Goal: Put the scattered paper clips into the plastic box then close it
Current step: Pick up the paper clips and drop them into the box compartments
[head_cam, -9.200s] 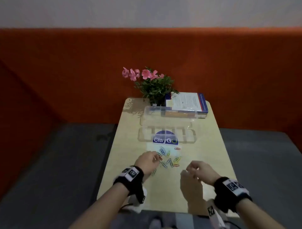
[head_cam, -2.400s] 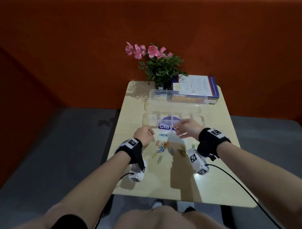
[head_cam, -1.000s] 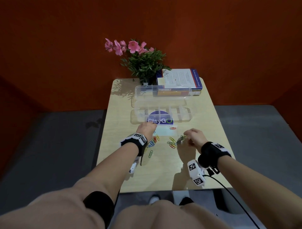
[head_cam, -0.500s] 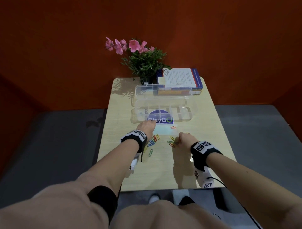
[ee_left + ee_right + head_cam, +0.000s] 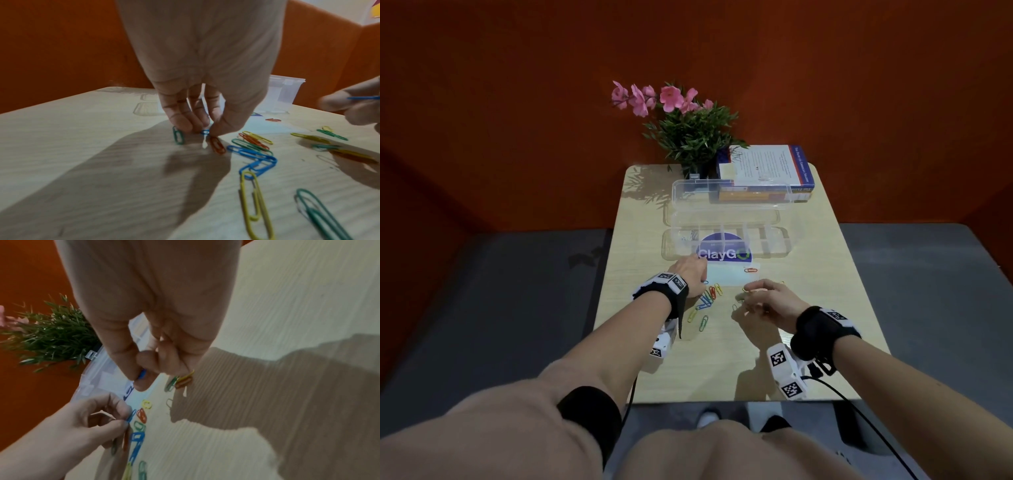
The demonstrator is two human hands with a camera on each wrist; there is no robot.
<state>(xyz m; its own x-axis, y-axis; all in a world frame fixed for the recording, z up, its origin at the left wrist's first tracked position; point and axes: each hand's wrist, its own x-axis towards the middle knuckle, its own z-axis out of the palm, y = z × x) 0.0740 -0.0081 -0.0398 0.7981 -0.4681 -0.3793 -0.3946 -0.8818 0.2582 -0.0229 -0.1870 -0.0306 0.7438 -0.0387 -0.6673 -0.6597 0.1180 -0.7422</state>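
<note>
**Both hands pinching clips, box open**

The left hand (image 5: 690, 274) is down on the pale wooden bench (image 5: 825, 291), at centre-left of the head view, its fingertips (image 5: 180, 123) pressed together on a blue paper clip (image 5: 205, 131) that touches the surface. A green clip (image 5: 178, 137) and an orange clip (image 5: 217, 145) lie just beside those fingers.

The right hand (image 5: 774, 301), lifted above the bench at centre-right, pinches another blue clip (image 5: 141, 374) between thumb and forefinger; a small bunch of clips (image 5: 182, 381) hangs from its curled lower fingers.

The scattered paper clips (image 5: 705, 303), blue, yellow, green and orange, lie between the two hands. One red clip (image 5: 750, 270) rests apart on a pale card near the box.

The clear plastic box (image 5: 726, 243) sits just beyond the hands at mid-frame, its lid (image 5: 729, 195) tipped up and open. A few clips show in its leftmost compartment.

Behind it stand a potted flowering plant (image 5: 688, 130) and a book (image 5: 767, 168), against an orange wall.
</note>
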